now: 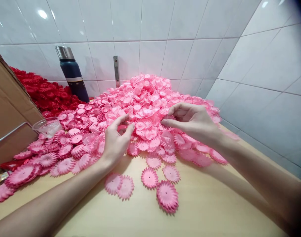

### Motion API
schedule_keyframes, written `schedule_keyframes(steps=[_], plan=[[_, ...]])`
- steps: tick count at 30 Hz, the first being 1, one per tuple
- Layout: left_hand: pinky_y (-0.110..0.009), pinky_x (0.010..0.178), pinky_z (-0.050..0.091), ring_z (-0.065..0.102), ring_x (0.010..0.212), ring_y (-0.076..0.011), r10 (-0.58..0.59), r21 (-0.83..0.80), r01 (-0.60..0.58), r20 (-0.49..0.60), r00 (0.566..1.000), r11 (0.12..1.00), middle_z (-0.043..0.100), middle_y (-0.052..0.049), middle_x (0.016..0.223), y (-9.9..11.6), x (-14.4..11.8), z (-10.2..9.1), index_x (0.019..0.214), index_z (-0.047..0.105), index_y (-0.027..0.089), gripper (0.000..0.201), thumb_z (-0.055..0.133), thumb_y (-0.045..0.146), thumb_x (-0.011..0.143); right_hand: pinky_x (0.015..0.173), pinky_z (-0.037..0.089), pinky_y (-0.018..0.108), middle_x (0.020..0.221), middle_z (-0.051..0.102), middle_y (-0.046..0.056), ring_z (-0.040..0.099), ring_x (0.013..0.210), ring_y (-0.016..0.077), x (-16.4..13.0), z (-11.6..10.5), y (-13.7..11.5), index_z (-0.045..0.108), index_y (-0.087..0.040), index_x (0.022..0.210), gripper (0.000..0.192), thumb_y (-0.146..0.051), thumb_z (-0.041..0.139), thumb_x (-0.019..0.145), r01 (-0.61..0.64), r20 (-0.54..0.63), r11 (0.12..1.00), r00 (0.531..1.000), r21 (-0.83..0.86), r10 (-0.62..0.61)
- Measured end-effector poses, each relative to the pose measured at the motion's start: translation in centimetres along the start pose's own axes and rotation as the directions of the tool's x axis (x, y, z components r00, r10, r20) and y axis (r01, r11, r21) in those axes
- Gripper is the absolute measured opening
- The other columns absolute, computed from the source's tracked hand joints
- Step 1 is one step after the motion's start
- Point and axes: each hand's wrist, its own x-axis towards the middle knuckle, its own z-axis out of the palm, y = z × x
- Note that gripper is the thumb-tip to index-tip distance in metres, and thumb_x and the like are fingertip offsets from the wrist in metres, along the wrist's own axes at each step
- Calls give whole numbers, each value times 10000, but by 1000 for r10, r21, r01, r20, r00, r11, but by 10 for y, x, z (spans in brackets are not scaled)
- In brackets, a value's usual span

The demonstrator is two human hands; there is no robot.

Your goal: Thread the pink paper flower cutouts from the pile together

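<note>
A large heap of pink scalloped flower discs [145, 95] covers the back of the table. Over its front left part is my left hand [118, 136], thumb and fingers apart with nothing seen between them. To the right, my right hand [190, 120] pinches a pink flower disc [168, 117] between thumb and fingers, just above the heap. In front of the hands lie a small stack of pink discs [167, 196], a darker-edged disc [149, 177], a pale disc [171, 173] and two overlapping discs [126, 187].
A dark blue bottle [75, 77] with a steel cap stands against the tiled wall, beside a pile of red discs [46, 93]. At the left are a cardboard box [12, 98] and a clear plastic cup [48, 126]. A metal bracket [116, 70] is fixed to the wall.
</note>
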Motion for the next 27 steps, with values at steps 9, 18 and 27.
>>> schedule_keyframes(steps=[9, 18, 27], plan=[[-356, 840, 544, 608, 1006, -196, 129, 93, -139, 101, 986, 986, 618, -90, 1162, 13, -5, -3, 1135, 624, 192, 276, 623, 244, 864, 408, 233, 242, 525, 371, -96, 329, 441, 81, 14, 5, -5, 410, -244, 813, 300, -326, 697, 834, -13, 35, 1000, 999, 11, 13], [-287, 661, 475, 594, 743, -148, 91, 157, -175, 435, 896, 972, 671, -35, 831, 55, 26, 25, 848, 646, 165, 170, 672, 331, 830, 405, 234, 208, 520, 395, -99, 322, 438, 61, 27, -1, 2, 373, -228, 764, 364, -390, 692, 837, -64, 97, 986, 994, 155, 49], [-253, 595, 412, 539, 645, -108, -45, 196, -166, 764, 643, 966, 604, 13, 723, 54, 85, 34, 825, 577, 176, 110, 575, 274, 876, 433, 244, 201, 599, 385, -73, 300, 496, 51, 25, -4, 25, 447, -187, 705, 327, -338, 708, 831, -73, 95, 985, 994, 155, 59]])
